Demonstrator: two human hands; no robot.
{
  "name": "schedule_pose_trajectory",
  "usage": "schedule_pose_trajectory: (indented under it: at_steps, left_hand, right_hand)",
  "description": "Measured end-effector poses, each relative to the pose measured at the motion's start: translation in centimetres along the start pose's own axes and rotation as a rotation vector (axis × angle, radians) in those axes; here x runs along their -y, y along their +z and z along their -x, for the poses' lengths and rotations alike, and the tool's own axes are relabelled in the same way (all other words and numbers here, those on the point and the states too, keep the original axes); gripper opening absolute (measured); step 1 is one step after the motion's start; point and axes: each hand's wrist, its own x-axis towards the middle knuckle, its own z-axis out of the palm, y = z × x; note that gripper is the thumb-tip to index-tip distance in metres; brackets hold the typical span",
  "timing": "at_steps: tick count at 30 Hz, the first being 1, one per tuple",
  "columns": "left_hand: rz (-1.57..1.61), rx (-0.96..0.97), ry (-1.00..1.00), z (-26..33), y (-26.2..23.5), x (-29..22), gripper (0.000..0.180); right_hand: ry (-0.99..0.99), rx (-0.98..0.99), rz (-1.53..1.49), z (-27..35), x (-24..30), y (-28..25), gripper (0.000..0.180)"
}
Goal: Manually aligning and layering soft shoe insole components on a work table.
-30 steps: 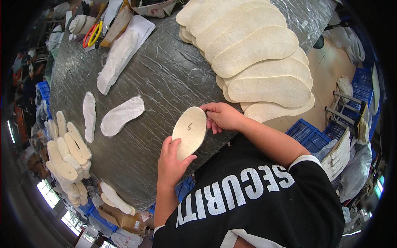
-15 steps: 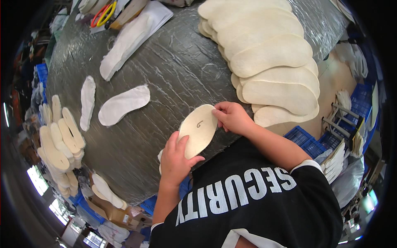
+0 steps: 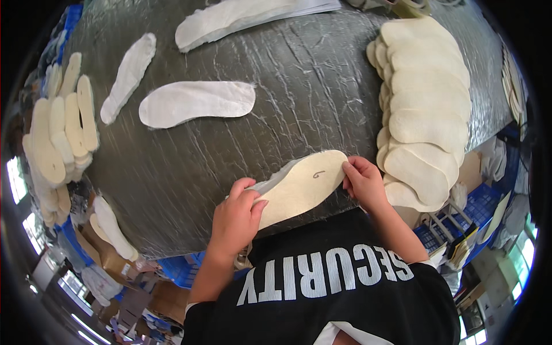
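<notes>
- Bench (image 3: 184, 178): covered in wrinkled dark plastic, it fills most of the view and carries the insoles.
- Black shirt (image 3: 322, 279): worn by the person, with white lettering across it, just below the near edge of the bench.
- Long row of cream insoles (image 3: 428, 98): overlapping one another down the right side of the bench.
- Heap of pale insoles (image 3: 63, 138): stacked along the left edge of the bench.
- Blue crate (image 3: 178, 269): below the near edge, partly hidden by the bench and the left forearm.
- Cardboard box (image 3: 112, 259): at the lower left, beside the bench.
- White fleecy pad (image 3: 230, 22): at the far side, lying on a sheaf of white sheets (image 3: 323, 7).
- Cream insole (image 3: 305, 187): held at a slant over the near edge of the bench, between the two hands. A fluffy white layer shows along its upper edge; whether the two are joined is hard to tell.
- White insole (image 3: 195, 103): flat on the bench, left of centre.
- Narrow white piece (image 3: 129, 77): just left of the white insole, apart from it.
- Left hand (image 3: 237, 214): fingers spread, gripping the cream insole's left end, thumb on top.
- Right hand (image 3: 365, 183): fingers nearly together, pinching its right tip.
- Dark mark (image 3: 318, 174): drawn near that tip.
</notes>
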Motion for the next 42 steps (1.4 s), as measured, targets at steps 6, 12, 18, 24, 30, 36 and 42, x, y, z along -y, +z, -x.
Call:
schedule_pose_trajectory:
  at_steps: [6,12,18,24,30,36,42]
  left_hand:
    - [0.071,0.023,-0.036,-0.8,0.4,1.2,0.017]
    - [0.075,0.079,-0.094,-1.5,0.7,1.4,0.017]
    - [0.051,0.090,-0.122,-2.1,0.9,1.5,0.016]
    - [0.011,0.083,-0.107,-2.3,1.0,1.6,0.017]
    - [0.026,0.065,-0.073,-2.3,0.4,0.7,0.015]
    - [-0.079,-0.060,0.000,-1.1,-0.1,-0.4,0.013]
    - [-0.054,-0.033,0.019,-1.0,0.4,-0.2,0.013]
  right_hand:
    - [0.020,-0.001,-0.014,0.1,-0.1,-0.2,0.016]
    - [-0.003,-0.042,-0.007,0.2,-0.1,-0.1,0.015]
    - [0.006,-0.038,0.010,0.5,0.0,-0.3,0.013]
    - [-0.481,-0.297,0.796,2.3,1.6,0.7,0.030]
    - [-1.165,0.164,1.012,0.0,4.5,4.6,0.053]
    - [-1.147,0.175,1.086,-1.6,5.0,5.5,0.051]
    - [-1.264,0.491,1.086,0.2,4.2,7.7,0.067]
